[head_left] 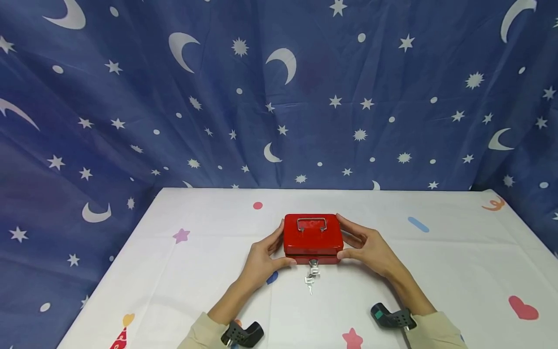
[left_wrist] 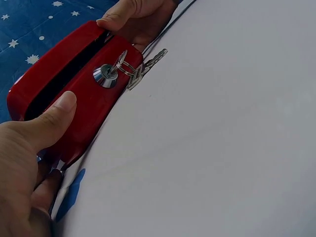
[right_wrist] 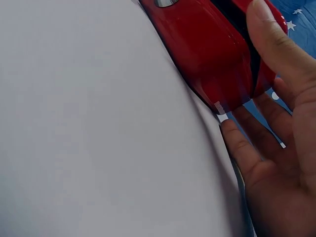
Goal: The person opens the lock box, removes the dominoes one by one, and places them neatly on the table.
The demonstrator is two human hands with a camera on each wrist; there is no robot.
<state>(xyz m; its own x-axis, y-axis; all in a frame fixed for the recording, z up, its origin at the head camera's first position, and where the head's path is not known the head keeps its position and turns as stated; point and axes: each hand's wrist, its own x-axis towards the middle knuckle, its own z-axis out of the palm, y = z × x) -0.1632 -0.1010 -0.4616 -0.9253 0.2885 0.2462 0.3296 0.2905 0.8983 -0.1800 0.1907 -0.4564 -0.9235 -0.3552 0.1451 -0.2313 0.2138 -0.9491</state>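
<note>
A red metal cash box stands on the table, its wire handle lying on the lid. A key sits in the lock at the front, and a second key hangs from its ring. Between lid and base runs a dark gap, seen in both wrist views. My left hand holds the box's left side, thumb on the front and fingers along the side. On the other side my right hand holds it, thumb at the front right corner. Some fingertips are hidden behind the box.
A white tablecloth with coloured shapes covers the table. Behind it hangs a blue curtain with moons and stars. Each wrist wears a black camera mount, the left one and the right one near the front.
</note>
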